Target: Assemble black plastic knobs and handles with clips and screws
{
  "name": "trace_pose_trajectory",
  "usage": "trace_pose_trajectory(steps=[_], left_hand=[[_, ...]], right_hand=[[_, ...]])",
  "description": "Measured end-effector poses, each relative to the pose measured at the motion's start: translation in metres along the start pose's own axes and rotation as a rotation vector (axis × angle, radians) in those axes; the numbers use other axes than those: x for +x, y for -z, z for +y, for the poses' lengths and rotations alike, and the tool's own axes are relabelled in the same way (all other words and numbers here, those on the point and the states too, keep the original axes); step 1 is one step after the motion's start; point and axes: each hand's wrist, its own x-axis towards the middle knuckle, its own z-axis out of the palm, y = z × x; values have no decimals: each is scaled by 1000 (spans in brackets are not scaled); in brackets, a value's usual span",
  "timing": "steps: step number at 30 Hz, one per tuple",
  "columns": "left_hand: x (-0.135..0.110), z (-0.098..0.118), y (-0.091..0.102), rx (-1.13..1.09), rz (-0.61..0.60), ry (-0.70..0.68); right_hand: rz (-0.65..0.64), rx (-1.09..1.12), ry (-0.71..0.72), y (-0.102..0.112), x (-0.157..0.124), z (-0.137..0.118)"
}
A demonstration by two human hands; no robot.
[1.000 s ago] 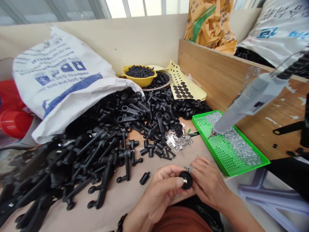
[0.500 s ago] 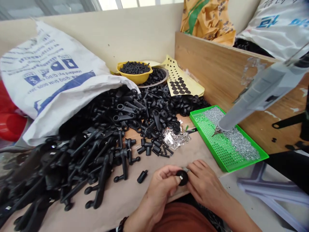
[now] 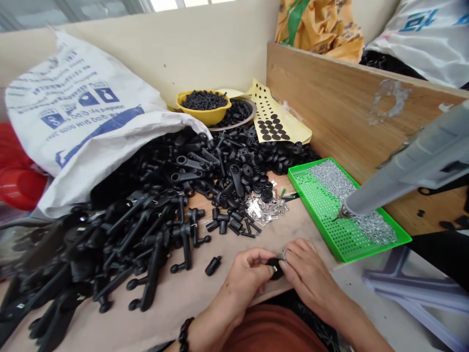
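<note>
Close to the table's front edge, my left hand (image 3: pixel 252 274) pinches a round black plastic part (image 3: pixel 275 270) with a small bright piece on its face. The fingers of my right hand (image 3: pixel 306 269) are closed against the part's right side and cover some of it. A small silvery item (image 3: pixel 282 254) shows at the right fingertips; I cannot tell what it is. To the left of my hands a short black cylindrical piece (image 3: pixel 213 266) lies by itself. Beyond them is a pile of small metal clips (image 3: pixel 262 209), with black threaded rods (image 3: pixel 249 229) beside it.
A heap of black plastic arms (image 3: pixel 146 239) spreads leftward from a white sack (image 3: pixel 95 107). At right, a green tray (image 3: pixel 303 186) of small screws sits under an electric screwdriver (image 3: pixel 395 176). Behind are a yellow bowl (image 3: pixel 210 116), a sticker sheet (image 3: pixel 262 112) and a wooden partition (image 3: pixel 330 88).
The black part has tilted between my fingers, and my right fingers now cover more of it. In the picture, the screwdriver has shifted right and slightly down.
</note>
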Motion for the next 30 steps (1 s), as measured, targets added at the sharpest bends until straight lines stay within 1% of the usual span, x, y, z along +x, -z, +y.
trace_pose_trajectory(steps=[4, 10, 14, 16, 19, 22, 25, 28, 30], left_hand=[[1, -1, 1, 24, 13, -6], [2, 1, -2, 35, 1, 21], [2, 3, -3, 41, -7, 6], [2, 4, -4, 39, 7, -7], [3, 5, -6, 35, 33, -23], [4, 5, -8, 55, 54, -52], [3, 5, -10, 91, 72, -80], [-3, 9, -10, 133, 55, -137], [-10, 14, -8, 155, 1, -162]], right_hand=[[13, -59, 9, -8, 1, -4], [61, -86, 37, -13, 1, -3], [82, -58, 32, -10, -4, -1], [147, -54, 47, -6, -7, -3], [212, -170, 124, 2, -8, -9], [192, -309, 176, 5, -3, -15], [207, -393, 233, 4, 3, -18], [219, -361, 265, 2, 4, -16], [234, -269, 266, 2, 3, -14]])
